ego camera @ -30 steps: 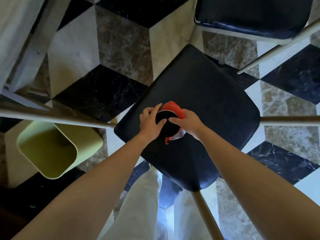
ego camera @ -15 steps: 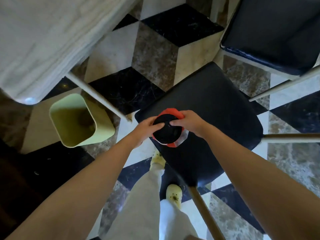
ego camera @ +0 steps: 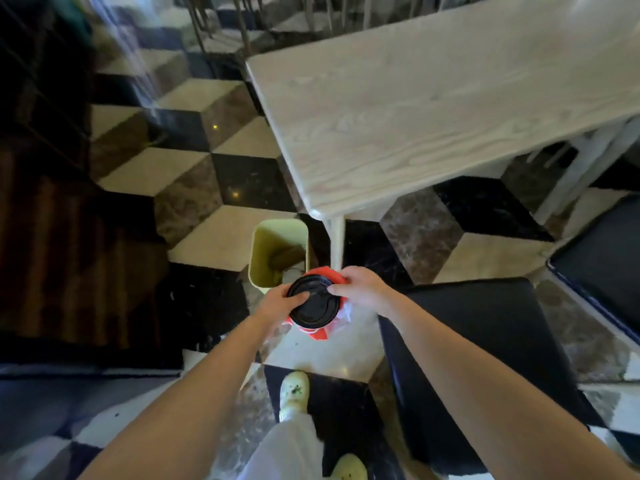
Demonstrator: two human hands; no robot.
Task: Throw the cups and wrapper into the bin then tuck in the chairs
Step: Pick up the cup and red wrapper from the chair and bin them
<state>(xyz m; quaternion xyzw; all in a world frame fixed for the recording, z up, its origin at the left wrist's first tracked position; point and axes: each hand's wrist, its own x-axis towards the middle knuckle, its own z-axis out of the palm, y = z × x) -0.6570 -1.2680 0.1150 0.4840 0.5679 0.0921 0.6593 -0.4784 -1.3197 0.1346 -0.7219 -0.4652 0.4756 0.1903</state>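
A red cup with a black lid (ego camera: 313, 301) is held between both hands, above the floor just in front of the bin. My left hand (ego camera: 278, 304) grips its left side and my right hand (ego camera: 360, 287) grips its right side together with a crinkled clear wrapper (ego camera: 344, 311). The pale yellow-green bin (ego camera: 265, 258) stands open on the floor just beyond the cup, by the table leg, with some rubbish inside. A black-seated chair (ego camera: 485, 341) stands to the right of my arms, pulled out from the table.
A pale wooden table (ego camera: 433, 98) fills the upper right, its corner leg (ego camera: 336, 244) right next to the bin. A second dark chair seat (ego camera: 602, 258) is at the right edge. Dark furniture lines the left. My feet stand on the chequered floor below.
The cup and wrapper have been lifted off the black chair seat and carried left towards the bin. My view has swung up, so the table top now shows.
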